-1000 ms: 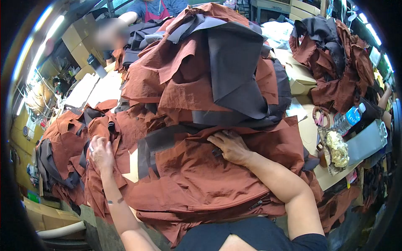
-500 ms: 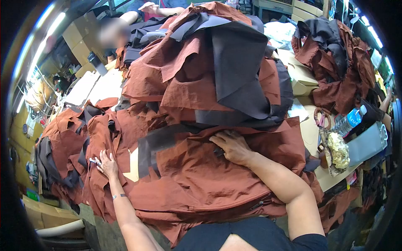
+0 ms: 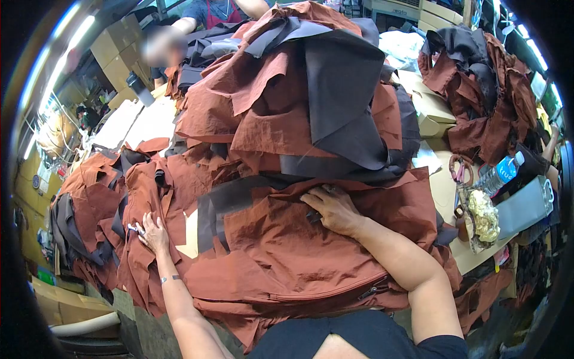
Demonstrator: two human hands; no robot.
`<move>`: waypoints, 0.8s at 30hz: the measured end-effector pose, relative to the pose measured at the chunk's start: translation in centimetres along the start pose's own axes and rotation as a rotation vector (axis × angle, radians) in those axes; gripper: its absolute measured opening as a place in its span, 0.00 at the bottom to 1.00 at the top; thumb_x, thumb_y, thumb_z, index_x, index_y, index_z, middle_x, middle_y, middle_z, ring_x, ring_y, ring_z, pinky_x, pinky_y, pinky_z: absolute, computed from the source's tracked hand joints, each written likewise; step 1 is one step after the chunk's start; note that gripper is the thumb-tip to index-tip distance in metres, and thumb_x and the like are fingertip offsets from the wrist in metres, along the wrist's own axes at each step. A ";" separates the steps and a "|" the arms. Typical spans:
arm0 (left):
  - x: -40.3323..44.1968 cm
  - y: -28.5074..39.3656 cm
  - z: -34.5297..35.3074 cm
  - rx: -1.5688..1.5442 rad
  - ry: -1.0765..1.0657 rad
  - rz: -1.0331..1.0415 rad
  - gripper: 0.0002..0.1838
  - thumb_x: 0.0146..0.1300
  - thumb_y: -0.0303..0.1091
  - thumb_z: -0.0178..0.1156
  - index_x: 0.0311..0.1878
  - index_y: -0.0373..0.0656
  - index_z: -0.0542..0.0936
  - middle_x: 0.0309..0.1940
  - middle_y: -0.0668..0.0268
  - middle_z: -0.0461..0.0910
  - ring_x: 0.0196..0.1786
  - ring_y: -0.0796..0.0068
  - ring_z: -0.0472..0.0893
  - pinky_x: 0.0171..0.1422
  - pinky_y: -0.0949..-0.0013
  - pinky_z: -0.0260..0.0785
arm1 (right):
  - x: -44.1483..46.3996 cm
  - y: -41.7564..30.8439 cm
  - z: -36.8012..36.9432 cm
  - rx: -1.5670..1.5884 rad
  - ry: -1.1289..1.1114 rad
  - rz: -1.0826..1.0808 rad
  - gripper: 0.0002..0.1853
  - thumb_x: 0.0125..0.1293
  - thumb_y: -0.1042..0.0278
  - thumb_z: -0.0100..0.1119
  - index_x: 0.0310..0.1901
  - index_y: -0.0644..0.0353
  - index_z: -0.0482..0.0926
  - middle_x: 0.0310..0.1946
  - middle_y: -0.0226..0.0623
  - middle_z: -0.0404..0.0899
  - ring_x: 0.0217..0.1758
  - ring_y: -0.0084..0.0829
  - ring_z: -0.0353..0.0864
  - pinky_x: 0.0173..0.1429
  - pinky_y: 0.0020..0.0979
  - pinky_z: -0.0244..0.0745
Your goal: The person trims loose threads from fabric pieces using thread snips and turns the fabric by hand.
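My left hand (image 3: 154, 234) lies on the rust-brown fabric (image 3: 140, 263) at the left, its fingers spread, with a small white item by the fingertips. Across the front, a brown garment piece (image 3: 281, 239) with a zipper (image 3: 329, 293) along its lower part is spread out. My right hand (image 3: 332, 208) rests palm down on its upper part, fingers bent, with a small dark object under the thumb side. What that object is cannot be made out. Behind it rises a big heap of brown and dark grey fabric (image 3: 347, 90).
Another fabric pile (image 3: 490, 90) stands at the back right. Near it are scissors (image 3: 459, 169), a water bottle (image 3: 503, 172), a crumpled package (image 3: 483, 215) and a grey plastic container (image 3: 526, 206). A dark bottle (image 3: 139, 88) stands at the back left. A co-worker's arms show behind the heap.
My left hand has moved down and slightly right over the fabric, its fingers now spread. My right hand has stayed in place. The co-worker's arms have moved.
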State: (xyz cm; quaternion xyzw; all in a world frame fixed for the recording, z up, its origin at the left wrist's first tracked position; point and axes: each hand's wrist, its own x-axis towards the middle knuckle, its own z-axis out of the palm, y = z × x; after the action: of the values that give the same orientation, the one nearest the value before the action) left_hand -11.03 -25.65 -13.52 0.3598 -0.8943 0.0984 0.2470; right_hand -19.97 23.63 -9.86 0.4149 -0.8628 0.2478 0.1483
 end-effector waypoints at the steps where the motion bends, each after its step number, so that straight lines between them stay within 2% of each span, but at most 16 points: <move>1: 0.1 0.0 0.0 -0.005 -0.006 -0.007 0.21 0.62 0.44 0.50 0.57 0.52 0.68 0.62 0.74 0.62 0.68 0.56 0.54 0.64 0.40 0.47 | 0.0 0.2 0.2 -0.019 0.005 -0.012 0.20 0.51 0.71 0.50 0.49 0.54 0.70 0.45 0.37 0.72 0.49 0.41 0.71 0.53 0.40 0.67; 5: 0.1 0.2 -0.1 0.002 -0.011 -0.014 0.21 0.62 0.44 0.50 0.57 0.52 0.68 0.62 0.74 0.62 0.68 0.56 0.53 0.64 0.40 0.47 | 0.0 0.3 0.4 0.018 0.058 -0.029 0.20 0.50 0.71 0.51 0.48 0.55 0.71 0.44 0.36 0.72 0.47 0.41 0.71 0.52 0.39 0.67; 11: 0.1 0.1 0.0 0.004 -0.007 -0.015 0.21 0.62 0.44 0.50 0.58 0.52 0.68 0.62 0.74 0.62 0.68 0.57 0.53 0.64 0.40 0.47 | 0.2 -0.1 -0.3 0.005 0.014 -0.012 0.19 0.50 0.72 0.51 0.47 0.56 0.71 0.43 0.36 0.72 0.47 0.41 0.71 0.51 0.38 0.67; 24: 0.1 0.2 0.0 0.008 -0.001 -0.014 0.21 0.61 0.44 0.51 0.57 0.53 0.68 0.62 0.74 0.63 0.68 0.57 0.54 0.64 0.40 0.48 | 0.3 -0.1 -0.3 0.012 0.048 -0.024 0.16 0.53 0.68 0.52 0.46 0.55 0.72 0.42 0.37 0.72 0.46 0.42 0.71 0.49 0.38 0.69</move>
State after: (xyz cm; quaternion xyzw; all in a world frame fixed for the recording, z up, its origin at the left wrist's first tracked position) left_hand -11.20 -25.54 -13.45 0.3670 -0.8916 0.1002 0.2457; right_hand -20.03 23.55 -9.48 0.4198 -0.8525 0.2614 0.1695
